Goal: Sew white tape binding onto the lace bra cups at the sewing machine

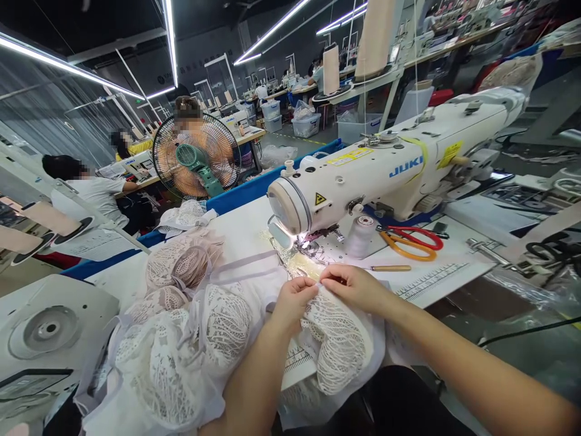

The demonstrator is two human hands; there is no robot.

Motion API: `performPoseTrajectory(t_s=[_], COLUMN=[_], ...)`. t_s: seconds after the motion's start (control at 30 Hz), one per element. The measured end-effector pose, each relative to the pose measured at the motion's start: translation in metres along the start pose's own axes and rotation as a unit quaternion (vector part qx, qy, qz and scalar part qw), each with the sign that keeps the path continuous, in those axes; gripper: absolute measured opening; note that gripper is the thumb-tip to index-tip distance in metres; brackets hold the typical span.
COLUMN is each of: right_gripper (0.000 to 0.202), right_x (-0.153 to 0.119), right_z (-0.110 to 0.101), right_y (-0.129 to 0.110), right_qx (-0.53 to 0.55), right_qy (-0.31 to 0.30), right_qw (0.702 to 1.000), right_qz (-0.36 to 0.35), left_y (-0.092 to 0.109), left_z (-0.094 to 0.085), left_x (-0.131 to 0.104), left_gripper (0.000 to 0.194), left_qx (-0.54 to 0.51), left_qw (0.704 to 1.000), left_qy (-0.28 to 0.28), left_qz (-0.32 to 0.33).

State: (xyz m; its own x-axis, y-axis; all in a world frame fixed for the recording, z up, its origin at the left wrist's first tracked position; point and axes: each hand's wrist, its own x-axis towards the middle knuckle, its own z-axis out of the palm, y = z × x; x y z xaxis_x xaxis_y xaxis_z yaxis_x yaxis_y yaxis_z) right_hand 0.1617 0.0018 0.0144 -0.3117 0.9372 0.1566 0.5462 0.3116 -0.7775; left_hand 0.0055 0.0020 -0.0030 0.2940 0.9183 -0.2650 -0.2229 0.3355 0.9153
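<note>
Both hands pinch the upper edge of a white lace bra (342, 339) just in front of the sewing machine (349, 181). My left hand (295, 300) has its thumb and fingertips closed on the edge. Close beside it, my right hand (354, 287) grips the same edge, fingertips nearly touching the left ones. One lace cup hangs over the table's front edge. Under the lit needle area, pale fabric (299, 263) lies against the machine; whether the presser foot is down is hidden. More white lace bras (181, 351) are heaped left of my left forearm.
Scissors with red and orange handles (415, 242), a white thread cone (362, 236) and a wooden-handled tool (390, 268) lie right of the needle. Beige lace pieces (177, 260) are piled at the left. A large fan (195, 154) and seated co-workers (91, 194) are beyond the table.
</note>
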Motion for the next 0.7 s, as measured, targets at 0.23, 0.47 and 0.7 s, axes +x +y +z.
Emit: performPoseTrajectory(t_s=[0.23, 0.47, 0.7], right_gripper=[0.021, 0.018, 0.019], right_x=[0.004, -0.005, -0.011], right_z=[0.001, -0.011, -0.014], right_y=[0.013, 0.007, -0.003], right_qx=[0.039, -0.007, -0.053], right_qy=[-0.001, 0.003, -0.014], right_qw=[0.999, 1.000, 0.998], right_qz=[0.013, -0.019, -0.041], left_y=[-0.001, 0.003, 0.004], left_z=[-0.003, -0.001, -0.001], left_x=[0.003, 0.003, 0.001], left_gripper=[0.026, 0.027, 0.023], left_qx=[-0.005, 0.015, 0.027], left_qw=[1.000, 1.000, 1.000], left_qy=[-0.002, -0.001, -0.002], left_qz=[-0.008, -0.015, -0.011])
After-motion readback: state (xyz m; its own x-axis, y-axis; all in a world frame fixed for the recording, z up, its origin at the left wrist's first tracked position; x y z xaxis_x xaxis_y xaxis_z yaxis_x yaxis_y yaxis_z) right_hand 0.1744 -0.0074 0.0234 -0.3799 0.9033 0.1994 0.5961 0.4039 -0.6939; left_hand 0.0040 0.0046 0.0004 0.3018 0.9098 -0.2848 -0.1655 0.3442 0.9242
